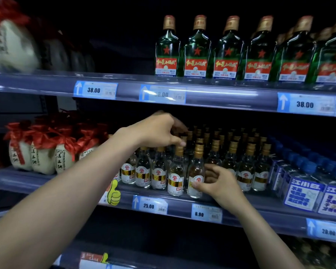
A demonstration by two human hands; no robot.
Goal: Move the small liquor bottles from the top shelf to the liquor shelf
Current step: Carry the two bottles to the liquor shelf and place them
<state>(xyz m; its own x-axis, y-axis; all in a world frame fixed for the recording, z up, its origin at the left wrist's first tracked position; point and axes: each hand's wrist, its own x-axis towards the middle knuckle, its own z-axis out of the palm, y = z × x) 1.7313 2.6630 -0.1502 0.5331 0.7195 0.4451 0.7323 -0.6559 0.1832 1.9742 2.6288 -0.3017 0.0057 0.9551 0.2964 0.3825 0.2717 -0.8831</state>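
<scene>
Several small clear liquor bottles (246, 171) with gold caps and white-and-gold labels stand in rows on the middle shelf (260, 216). My right hand (219, 184) grips one front-row bottle (196, 171) at its label, thumb in front and fingers behind. That bottle stands upright at the shelf's front edge. My left hand (159, 131) reaches over the rows, thumb and fingers pinched around the gold cap of a bottle (183, 138) further back. Its body is hidden behind the front bottles.
Tall green bottles (196, 49) with red stars line the shelf above (231, 96). White jars with red ribbons (43, 158) stand to the left, and blue-capped bottles with blue labels (303, 183) to the right. Price tags run along the shelf rails.
</scene>
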